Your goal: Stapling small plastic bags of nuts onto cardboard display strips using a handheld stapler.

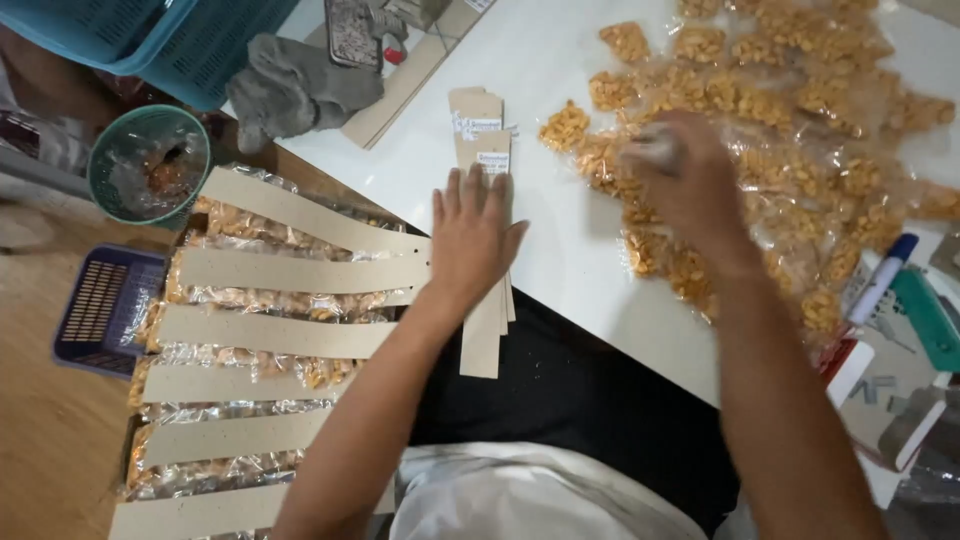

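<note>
Table, white, fills the upper middle and right of the frame, and most of its right half is covered by a heap of clear snack bags with golden pieces inside. Lower left, below the table edge, a crate of strips holds long grey card strips laid across more filled bags, row upon row. At the upper left corner sits a blue basket, with a grey cloth just beside it and a green bucket under it. A small purple basket lies on the wooden floor at the left edge.

My left hand lies flat and open, fingers spread, pressing down on a stack of cards that hangs over the table's near edge in the middle of the frame. The cards' far ends, with white labels, show beyond my fingertips. My right hand is in the heap at the upper right, blurred by motion. It seems closed around a bag, though I cannot tell for sure. My right forearm crosses the lower right and hides part of the heap. At the right edge, close to the bags, lie a blue-capped marker and a teal stapler.
</note>
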